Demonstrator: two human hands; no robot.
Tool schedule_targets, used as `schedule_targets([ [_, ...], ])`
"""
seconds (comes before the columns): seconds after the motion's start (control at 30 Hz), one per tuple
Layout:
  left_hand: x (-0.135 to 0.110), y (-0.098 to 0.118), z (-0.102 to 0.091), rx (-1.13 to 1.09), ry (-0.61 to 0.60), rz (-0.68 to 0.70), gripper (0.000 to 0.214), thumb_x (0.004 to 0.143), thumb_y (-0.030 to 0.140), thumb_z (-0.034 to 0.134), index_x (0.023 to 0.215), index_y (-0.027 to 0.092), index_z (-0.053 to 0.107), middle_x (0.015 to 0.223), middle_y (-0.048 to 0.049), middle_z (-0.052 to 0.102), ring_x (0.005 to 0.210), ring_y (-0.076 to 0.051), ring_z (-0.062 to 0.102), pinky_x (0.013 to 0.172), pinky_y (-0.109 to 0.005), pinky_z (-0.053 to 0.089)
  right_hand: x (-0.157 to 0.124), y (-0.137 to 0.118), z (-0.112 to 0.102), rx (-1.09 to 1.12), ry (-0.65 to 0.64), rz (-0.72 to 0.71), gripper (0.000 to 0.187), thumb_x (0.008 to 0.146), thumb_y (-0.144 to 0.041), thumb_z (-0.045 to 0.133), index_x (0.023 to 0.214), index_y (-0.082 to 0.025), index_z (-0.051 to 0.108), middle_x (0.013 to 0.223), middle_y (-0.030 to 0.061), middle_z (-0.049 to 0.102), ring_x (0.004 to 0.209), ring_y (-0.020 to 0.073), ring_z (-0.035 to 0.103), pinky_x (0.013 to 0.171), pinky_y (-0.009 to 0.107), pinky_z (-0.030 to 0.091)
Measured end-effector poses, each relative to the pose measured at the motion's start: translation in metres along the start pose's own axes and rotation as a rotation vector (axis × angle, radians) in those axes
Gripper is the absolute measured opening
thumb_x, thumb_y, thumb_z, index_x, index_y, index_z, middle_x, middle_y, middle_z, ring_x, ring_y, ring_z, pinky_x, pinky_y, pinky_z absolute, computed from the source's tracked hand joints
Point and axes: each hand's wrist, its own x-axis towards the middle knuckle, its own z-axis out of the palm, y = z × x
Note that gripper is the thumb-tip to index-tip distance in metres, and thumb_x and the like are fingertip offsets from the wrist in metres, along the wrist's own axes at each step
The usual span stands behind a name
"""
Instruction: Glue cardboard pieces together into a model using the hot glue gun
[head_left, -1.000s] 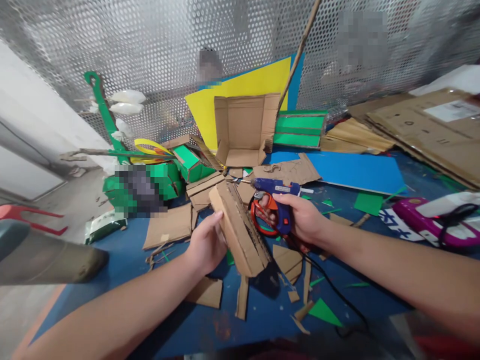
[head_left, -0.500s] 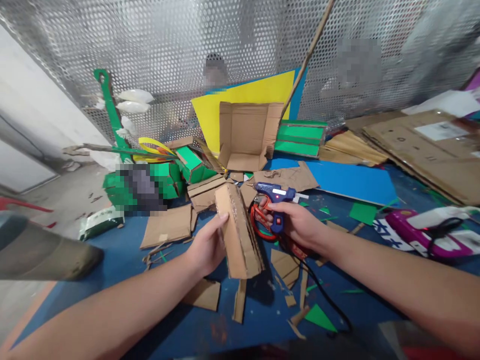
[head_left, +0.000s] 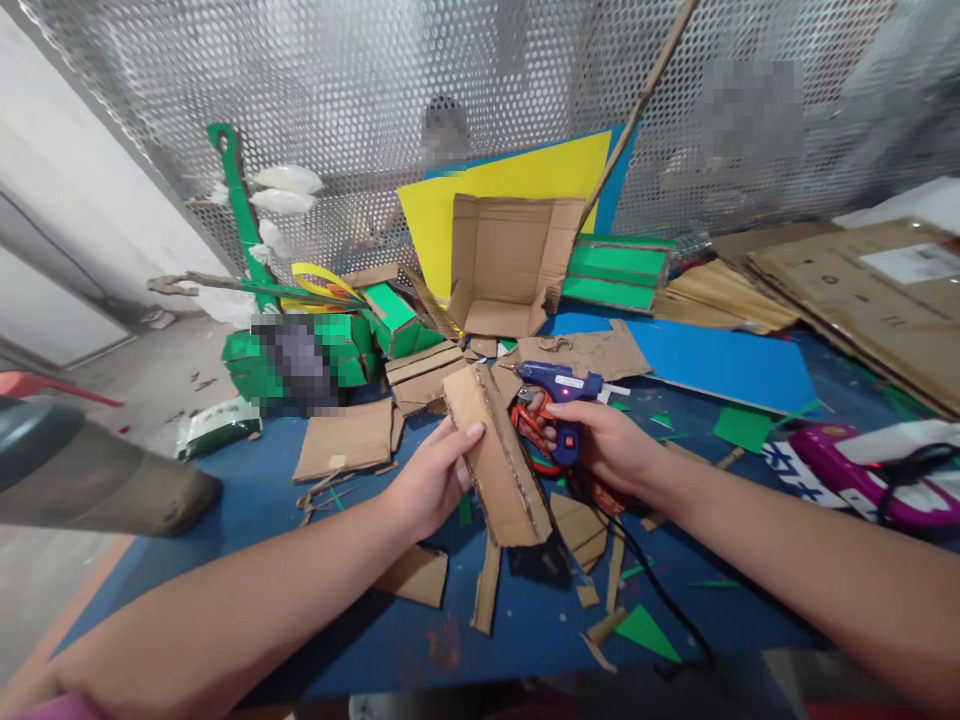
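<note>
My left hand [head_left: 431, 478] grips a long folded cardboard piece [head_left: 499, 460] by its left side and holds it tilted above the blue table [head_left: 247, 510]. My right hand [head_left: 607, 445] is closed round the handle of a blue hot glue gun [head_left: 559, 385], whose nozzle points right, away from the cardboard. A black cord [head_left: 652, 585] trails from the gun toward the table's front edge. Red-handled scissors [head_left: 529, 445] lie on the table just behind the glue gun, partly hidden by my fingers.
Cardboard scraps [head_left: 349, 440] and green paper bits [head_left: 641, 628] litter the table. An open cardboard box [head_left: 506, 265], yellow sheet [head_left: 510, 185], green boxes [head_left: 615, 265], blue sheet [head_left: 720, 360] and flattened cartons [head_left: 862, 290] stand behind. A purple device [head_left: 862, 465] lies right. Perforated metal screen [head_left: 360, 90] backs the table.
The cardboard piece has turned slightly in my left hand, and my fingers now reach further over its face. The right hand with the glue gun has stayed almost in place.
</note>
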Motion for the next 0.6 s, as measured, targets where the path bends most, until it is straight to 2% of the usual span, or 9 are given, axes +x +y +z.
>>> schedule_targets([
  [0.2,-0.0023,0.0017,-0.0011,0.014,0.030,-0.037,0.064,0.084,0.048,0.092,0.134,0.012,0.076,0.121,-0.0176,0.085,0.103,-0.033,0.082,0.093,-0.042,0.065,-0.0008,-0.0016,0.0025,-0.004,0.011,-0.011,0.022,0.076,-0.033,0.087,0.088,-0.018,0.076,0.077,0.0024,0.071,0.068,0.0158,0.059,0.070,0.032,0.047],
  [0.27,-0.0028,0.0025,-0.0021,0.018,0.019,-0.052,0.062,0.084,0.052,0.090,0.129,0.010,0.079,0.121,-0.0179,0.084,0.100,-0.032,0.081,0.092,-0.041,0.065,-0.0007,-0.0015,0.0023,-0.004,0.011,-0.012,0.022,0.076,-0.033,0.086,0.089,-0.018,0.077,0.078,0.0028,0.072,0.069,0.0164,0.060,0.071,0.033,0.048],
  [0.47,-0.0002,0.0028,-0.0030,0.008,-0.001,-0.026,0.056,0.084,0.043,0.088,0.127,0.008,0.081,0.127,-0.0180,0.084,0.122,-0.038,0.079,0.102,-0.043,0.065,0.0012,0.0016,-0.0023,0.002,0.007,0.001,0.024,0.078,-0.034,0.086,0.094,-0.018,0.078,0.080,0.0032,0.075,0.071,0.0171,0.063,0.074,0.034,0.051],
  [0.6,0.0023,0.0028,-0.0026,-0.025,0.036,-0.013,0.050,0.085,0.033,0.084,0.130,0.012,0.079,0.123,-0.0138,0.086,0.122,-0.035,0.080,0.099,-0.040,0.067,0.0019,0.0022,-0.0032,0.003,0.004,-0.002,0.021,0.080,-0.033,0.085,0.093,-0.019,0.077,0.080,0.0033,0.075,0.072,0.0179,0.064,0.074,0.034,0.051],
])
